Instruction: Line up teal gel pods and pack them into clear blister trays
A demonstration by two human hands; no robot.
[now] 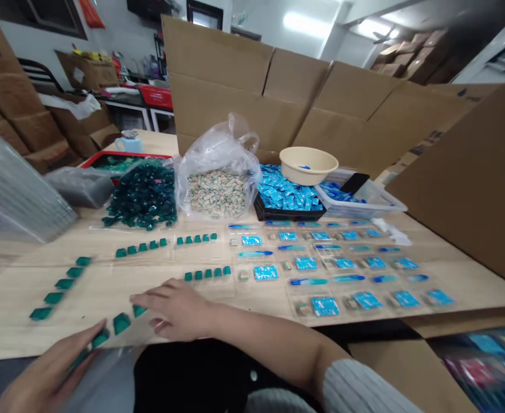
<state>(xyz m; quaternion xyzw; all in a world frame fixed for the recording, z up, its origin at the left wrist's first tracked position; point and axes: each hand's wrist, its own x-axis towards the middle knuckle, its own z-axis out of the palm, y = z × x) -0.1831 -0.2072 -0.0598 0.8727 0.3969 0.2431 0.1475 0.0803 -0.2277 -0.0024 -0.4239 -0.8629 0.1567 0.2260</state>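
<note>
My left hand is closed around the near end of a clear plastic tray at the table's front edge, thumb on top. A row of dark green plastic pieces sits along this tray. Over its other end lies my right hand, palm down with the fingers stretched out, beside a green piece. The right fingertips are partly blurred. More rows of green pieces stand behind: a slanted row at the left, and others just past my right hand.
Clear trays with blue packets and blue pen-like sticks cover the right side. Behind are a heap of green pieces, a bag of small packets, a black tray, a cream bowl and stacked clear trays. Cardboard walls the back.
</note>
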